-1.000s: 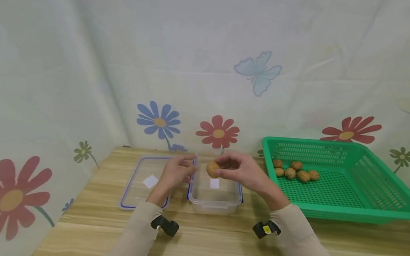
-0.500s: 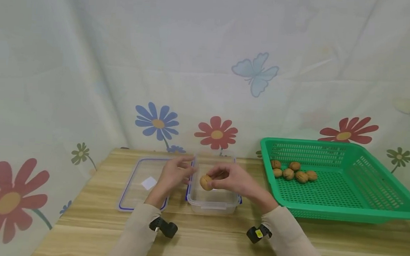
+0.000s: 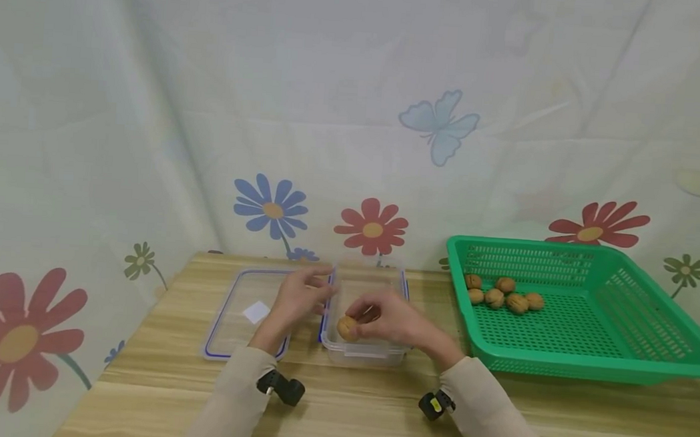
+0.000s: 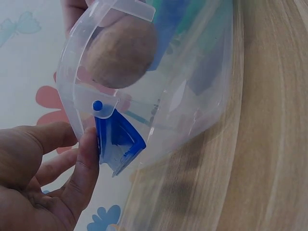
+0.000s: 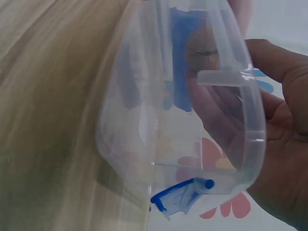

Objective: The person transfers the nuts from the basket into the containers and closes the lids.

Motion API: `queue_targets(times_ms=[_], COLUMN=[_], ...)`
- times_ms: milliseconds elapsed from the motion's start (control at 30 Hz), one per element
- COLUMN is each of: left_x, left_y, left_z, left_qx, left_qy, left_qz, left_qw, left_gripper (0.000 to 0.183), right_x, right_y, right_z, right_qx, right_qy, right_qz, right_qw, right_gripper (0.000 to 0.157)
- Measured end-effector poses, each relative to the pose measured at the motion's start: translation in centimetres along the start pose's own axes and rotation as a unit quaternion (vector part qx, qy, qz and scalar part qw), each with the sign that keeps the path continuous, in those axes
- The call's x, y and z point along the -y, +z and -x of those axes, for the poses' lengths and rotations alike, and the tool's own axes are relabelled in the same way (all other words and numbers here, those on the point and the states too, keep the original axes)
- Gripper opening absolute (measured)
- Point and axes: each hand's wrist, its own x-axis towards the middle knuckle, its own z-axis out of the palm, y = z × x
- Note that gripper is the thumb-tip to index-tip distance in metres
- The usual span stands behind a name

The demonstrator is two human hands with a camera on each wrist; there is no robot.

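Observation:
In the head view, my right hand [image 3: 388, 321] pinches a walnut [image 3: 346, 328] low inside the clear plastic container [image 3: 366, 355]. Through the container wall in the right wrist view, the walnut [image 5: 202, 50] shows between thumb and fingers. My left hand [image 3: 298, 299] stays at the container's left rim, fingers loosely bent and none curled round anything. One fingertip lies against or just beside a blue-edged latch [image 4: 120, 142] in the left wrist view; firm contact is hard to judge. A white label inside the container is mostly hidden by my right hand.
Left of the container, a clear lid [image 3: 229, 325] with a blue seal and white label lies flat on the wooden table [image 3: 338, 411]. At the right stands a green basket [image 3: 594, 360] with several walnuts [image 3: 516, 303] at its left end. A flower-printed curtain hangs behind.
My right hand has lowered the walnut from above the container down into it, moving slightly left and toward me. The left hand has kept its place. Walnuts in the basket look unmoved.

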Motion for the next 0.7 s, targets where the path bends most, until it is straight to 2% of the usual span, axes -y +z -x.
queue_targets(times_ms=[333, 700], left_x=[0.0, 0.0], left_y=[-0.4, 0.0], left_z=[0.3, 0.1], left_qx=[-0.005, -0.005], left_qy=[0.0, -0.001], left_qz=[-0.008, 0.007], left_qw=[1.0, 1.0], left_gripper=[0.045, 0.045], right_x=[-0.1, 0.0], right_y=[1.1, 1.2], right_z=[-0.6, -0.8], right_qx=[0.038, 0.073], right_qy=[0.011, 0.017], right_qz=[0.028, 0.055], right_qw=[0.999, 0.996], right_gripper=[0.017, 0.02])
